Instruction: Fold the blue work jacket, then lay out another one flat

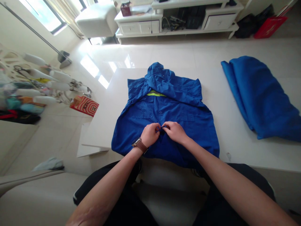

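A blue garment (145, 110) with chest pockets and a button down its middle lies spread on a white table (103, 116). Its upper part is bunched, and a yellow-green strip shows beneath the fold. At the garment's centre front, below the visible button, my left hand (150, 134) pinches the cloth; a watch with a brown strap is on that wrist. Close beside it, my right hand (175, 131) also pinches the front edge. Between the fingertips the cloth is raised, and small details there are hidden.
Another folded blue cloth (261, 97) lies on the table at the right. A red-striped bag (85, 105) stands beyond the table's left side, near a rack with white rollers. A white cabinet (145, 27) is across the floor. My knees are below the front edge.
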Tool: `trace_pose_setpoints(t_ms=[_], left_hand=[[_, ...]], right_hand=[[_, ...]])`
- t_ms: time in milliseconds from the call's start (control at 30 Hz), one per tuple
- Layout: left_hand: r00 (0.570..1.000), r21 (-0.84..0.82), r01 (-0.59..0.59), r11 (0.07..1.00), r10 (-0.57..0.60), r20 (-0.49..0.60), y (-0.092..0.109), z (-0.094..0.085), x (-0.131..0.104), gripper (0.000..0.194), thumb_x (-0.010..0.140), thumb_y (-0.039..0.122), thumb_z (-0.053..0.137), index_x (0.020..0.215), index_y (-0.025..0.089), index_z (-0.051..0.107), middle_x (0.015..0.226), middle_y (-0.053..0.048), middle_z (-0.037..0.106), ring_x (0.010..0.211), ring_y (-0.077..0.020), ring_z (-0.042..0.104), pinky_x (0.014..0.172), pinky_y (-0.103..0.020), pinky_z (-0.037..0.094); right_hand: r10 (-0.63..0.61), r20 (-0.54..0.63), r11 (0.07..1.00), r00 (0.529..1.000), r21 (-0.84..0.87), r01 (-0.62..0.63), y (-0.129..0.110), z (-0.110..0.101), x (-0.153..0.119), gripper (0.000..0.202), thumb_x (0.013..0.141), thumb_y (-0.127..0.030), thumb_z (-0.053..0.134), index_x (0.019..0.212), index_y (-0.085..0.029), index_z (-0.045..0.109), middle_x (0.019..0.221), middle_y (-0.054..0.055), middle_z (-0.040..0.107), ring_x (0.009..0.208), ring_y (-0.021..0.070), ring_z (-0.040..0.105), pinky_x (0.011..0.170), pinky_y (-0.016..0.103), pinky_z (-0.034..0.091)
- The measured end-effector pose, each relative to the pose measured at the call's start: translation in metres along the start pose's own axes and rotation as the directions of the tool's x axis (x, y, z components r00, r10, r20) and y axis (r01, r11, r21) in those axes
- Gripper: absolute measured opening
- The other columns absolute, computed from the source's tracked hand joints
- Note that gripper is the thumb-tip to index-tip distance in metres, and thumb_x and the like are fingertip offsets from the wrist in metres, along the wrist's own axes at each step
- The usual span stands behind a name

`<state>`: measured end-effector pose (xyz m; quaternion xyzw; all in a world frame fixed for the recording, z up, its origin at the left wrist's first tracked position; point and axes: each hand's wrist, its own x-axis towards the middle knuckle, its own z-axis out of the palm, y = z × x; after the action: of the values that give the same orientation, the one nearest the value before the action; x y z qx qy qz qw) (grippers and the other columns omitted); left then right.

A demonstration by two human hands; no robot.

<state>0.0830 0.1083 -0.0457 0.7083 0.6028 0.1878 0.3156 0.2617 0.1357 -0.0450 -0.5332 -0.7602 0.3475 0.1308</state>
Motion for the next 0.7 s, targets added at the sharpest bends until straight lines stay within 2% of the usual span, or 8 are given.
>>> trace_pose_setpoints(t_ms=[267, 433, 533, 600, 700], left_hand=[[1.0, -0.021, -0.023, 1.0, 0.023, 0.018, -0.0001, 0.0, -0.0006, 0.019, 0.074, 0.008, 0.063, 0.088, 0.02, 0.067, 0.083, 0.0, 0.07, 0.073, -0.0146, 0.061, 0.067, -0.024, 0.043], [0.998, 0.029, 0.012, 1.0, -0.014, 0.057, 0.0035, -0.0045, -0.0026, 0.021, 0.073, 0.009, 0.063, 0.09, 0.022, 0.066, 0.083, 0.001, 0.07, 0.073, -0.0143, 0.061, 0.065, -0.024, 0.042], [0.995, 0.082, 0.036, 0.996, -0.043, 0.091, 0.0054, -0.0059, -0.0042, 0.013, 0.076, 0.018, 0.066, 0.088, 0.023, 0.066, 0.082, 0.001, 0.068, 0.075, -0.0155, 0.061, 0.064, -0.026, 0.043], [0.996, 0.133, 0.019, 0.991, -0.03, 0.081, 0.0062, -0.0066, -0.0052, 0.011, 0.078, 0.026, 0.069, 0.089, 0.023, 0.065, 0.088, 0.0, 0.068, 0.083, -0.0178, 0.062, 0.07, -0.027, 0.046], [0.999, 0.249, -0.015, 0.968, 0.005, 0.043, 0.0067, -0.0078, -0.0064, 0.026, 0.079, 0.033, 0.072, 0.102, 0.022, 0.065, 0.109, -0.005, 0.066, 0.103, -0.0229, 0.061, 0.085, -0.031, 0.05]], right_hand=[[-0.004, 0.022, 1.0, 1.0, 0.013, 0.004, 0.0009, 0.0035, 0.0012, 0.017, 0.093, -0.024, 0.052, 0.095, -0.024, 0.069, 0.094, 0.002, 0.073, 0.087, 0.0185, 0.064, 0.073, 0.026, 0.038], [0.047, -0.065, 0.997, 0.997, 0.07, -0.043, 0.0035, 0.0026, 0.0035, 0.015, 0.089, -0.021, 0.05, 0.088, -0.022, 0.064, 0.081, 0.001, 0.069, 0.076, 0.0163, 0.06, 0.067, 0.026, 0.035], [0.062, -0.086, 0.994, 0.994, 0.093, -0.054, 0.0035, -0.0004, 0.0038, 0.01, 0.083, -0.022, 0.054, 0.077, -0.021, 0.062, 0.07, -0.001, 0.063, 0.067, 0.0143, 0.054, 0.063, 0.026, 0.032], [0.048, -0.072, 0.995, 0.996, 0.093, -0.042, 0.0028, -0.0019, 0.0034, 0.009, 0.079, -0.021, 0.055, 0.072, -0.021, 0.059, 0.067, -0.002, 0.06, 0.065, 0.0138, 0.052, 0.062, 0.026, 0.032], [-0.028, -0.067, 0.997, 0.997, 0.076, 0.033, 0.0021, -0.0022, 0.0031, 0.009, 0.075, -0.019, 0.056, 0.066, -0.021, 0.055, 0.072, -0.001, 0.058, 0.072, 0.0144, 0.052, 0.068, 0.026, 0.035]])
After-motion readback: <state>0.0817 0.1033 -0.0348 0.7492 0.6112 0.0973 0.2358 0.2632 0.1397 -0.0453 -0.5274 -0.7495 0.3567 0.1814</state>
